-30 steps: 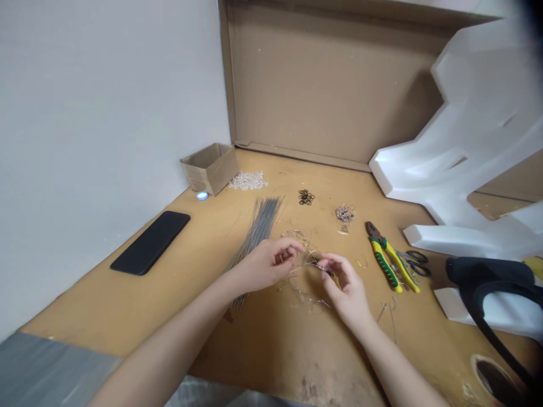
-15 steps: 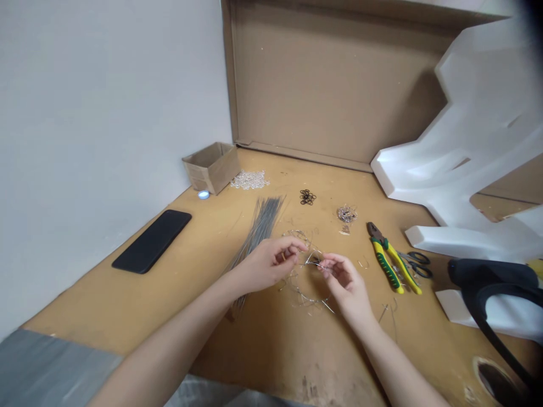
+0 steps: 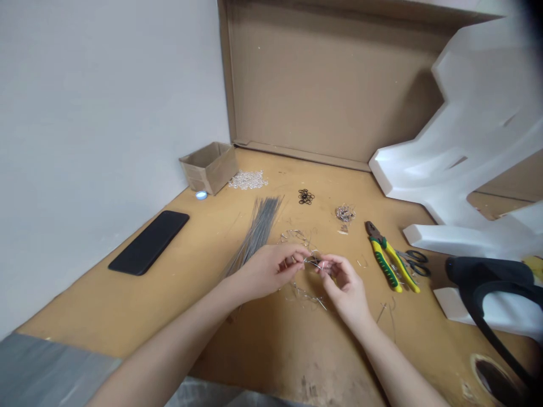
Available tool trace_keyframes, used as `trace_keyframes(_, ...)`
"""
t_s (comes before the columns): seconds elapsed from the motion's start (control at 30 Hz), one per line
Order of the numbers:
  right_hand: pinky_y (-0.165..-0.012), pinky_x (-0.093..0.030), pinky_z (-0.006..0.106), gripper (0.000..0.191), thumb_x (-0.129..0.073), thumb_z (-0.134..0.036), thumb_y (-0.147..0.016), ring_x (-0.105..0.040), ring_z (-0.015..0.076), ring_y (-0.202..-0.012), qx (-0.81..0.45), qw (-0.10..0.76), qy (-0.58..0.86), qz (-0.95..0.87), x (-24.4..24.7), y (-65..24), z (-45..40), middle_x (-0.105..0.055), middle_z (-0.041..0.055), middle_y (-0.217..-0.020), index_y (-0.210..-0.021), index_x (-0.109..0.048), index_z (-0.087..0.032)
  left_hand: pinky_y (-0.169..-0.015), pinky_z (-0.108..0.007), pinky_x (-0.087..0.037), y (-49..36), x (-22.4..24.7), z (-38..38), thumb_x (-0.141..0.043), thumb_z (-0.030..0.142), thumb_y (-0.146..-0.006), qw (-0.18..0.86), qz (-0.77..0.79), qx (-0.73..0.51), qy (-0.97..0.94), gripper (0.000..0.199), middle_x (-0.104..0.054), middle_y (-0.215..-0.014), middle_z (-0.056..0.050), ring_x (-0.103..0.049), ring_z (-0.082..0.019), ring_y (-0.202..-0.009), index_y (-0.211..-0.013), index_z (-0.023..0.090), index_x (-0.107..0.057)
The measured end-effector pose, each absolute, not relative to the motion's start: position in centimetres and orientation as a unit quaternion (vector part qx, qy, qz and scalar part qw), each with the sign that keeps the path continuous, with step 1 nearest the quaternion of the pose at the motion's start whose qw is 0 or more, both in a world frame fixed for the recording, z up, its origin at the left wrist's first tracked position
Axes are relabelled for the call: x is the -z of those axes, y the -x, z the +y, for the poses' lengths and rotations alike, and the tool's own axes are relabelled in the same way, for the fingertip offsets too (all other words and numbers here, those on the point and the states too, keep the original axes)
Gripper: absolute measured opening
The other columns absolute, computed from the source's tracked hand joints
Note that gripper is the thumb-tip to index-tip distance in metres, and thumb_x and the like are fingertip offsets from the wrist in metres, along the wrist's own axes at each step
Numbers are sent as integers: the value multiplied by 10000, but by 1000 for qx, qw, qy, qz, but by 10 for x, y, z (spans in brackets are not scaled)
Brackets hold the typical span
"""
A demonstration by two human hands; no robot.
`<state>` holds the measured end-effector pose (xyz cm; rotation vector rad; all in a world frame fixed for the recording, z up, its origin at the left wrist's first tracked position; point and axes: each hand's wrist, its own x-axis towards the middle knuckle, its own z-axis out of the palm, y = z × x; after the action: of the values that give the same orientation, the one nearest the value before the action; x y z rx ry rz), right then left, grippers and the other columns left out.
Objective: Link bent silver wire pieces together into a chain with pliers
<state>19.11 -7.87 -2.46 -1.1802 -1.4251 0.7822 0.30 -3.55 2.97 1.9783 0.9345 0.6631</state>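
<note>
Between my two hands is a small piece of bent silvery wire [image 3: 314, 261] with something dark on it. My left hand [image 3: 271, 270] pinches its left end between thumb and fingers. The right end is gripped by the fingertips of my right hand [image 3: 344, 285]. Beneath and around them, a loose ring of thin wire pieces [image 3: 307, 294] lies on the table. A bundle of straight grey wires [image 3: 258, 226] lies partly under my left hand and forearm.
Green-yellow pliers [image 3: 388, 254] and scissors [image 3: 416, 263] lie right. Behind are black rings [image 3: 305, 196], a wire heap [image 3: 345, 213], clear bits [image 3: 248, 180], a cardboard box [image 3: 210, 168] and a blue cap [image 3: 201, 195]. A black phone [image 3: 149, 242] lies left; white foam [image 3: 466, 135] stands right.
My left hand has closed in on the wire piece and now pinches its left end. My right hand keeps its grip, and the view has shifted slightly.
</note>
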Motion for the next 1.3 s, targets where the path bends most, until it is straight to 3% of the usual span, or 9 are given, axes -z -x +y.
trace_keyframes(0.17, -747, -504, 327, 212, -552, -225, -779, -591, 160, -774, -326, 540, 491, -602, 24, -191, -80, -590, 34, -819, -991, -536, -220, -578, -172, -424, -4, -32, -37, -463, 218, -815, 393, 370, -279, -794, 221, -639, -835, -1, -555, -92, -672, -1001, 208, -583)
trace_keyframes(0.33, -753, -498, 331, 190, -541, -233, -788, -596, 167, -778, -300, 515, 517, -614, 22, -191, -83, -581, 41, -830, -976, -527, -217, -531, -165, -406, -4, -29, -36, -452, 216, -816, 401, 371, -294, -785, 233, -597, -746, 5, -527, -86, -619, -1017, 192, -567)
trace_keyframes(0.5, -726, -498, 325, 174, -533, -208, -781, -600, 166, -747, -294, 516, 517, -617, 21, -191, -83, -574, 34, -808, -955, -523, -213, -583, -174, -422, -7, -27, -38, -476, 210, -810, 393, 362, -300, -790, 197, -612, -769, 2, -542, -89, -654, -977, 187, -577)
trace_keyframes(0.67, -730, -497, 313, 197, -539, -187, -767, -586, 159, -766, -289, 516, 510, -625, 21, -191, -83, -579, 30, -812, -961, -522, -213, -621, -192, -402, -10, -28, -40, -461, 206, -839, 286, 296, -274, -869, 188, -600, -723, -5, -531, -100, -672, -898, 190, -639)
trace_keyframes(1.1, -769, -510, 303, 276, -522, -100, -731, -603, 149, -809, -288, 507, 503, -638, 26, -189, -85, -606, 32, -861, -982, -517, -216, -595, -210, -384, -17, -17, -42, -377, 229, -893, 134, 280, -259, -915, 271, -596, -769, -29, -528, -117, -691, -995, 201, -625)
trace_keyframes(1.3, -770, -525, 288, 293, -506, -88, -733, -619, 135, -801, -317, 517, 483, -631, 25, -186, -85, -605, 29, -873, -997, -505, -216, -544, -218, -339, -17, -15, -43, -374, 224, -891, 70, 281, -259, -921, 264, -585, -718, -18, -516, -112, -655, -855, 177, -631)
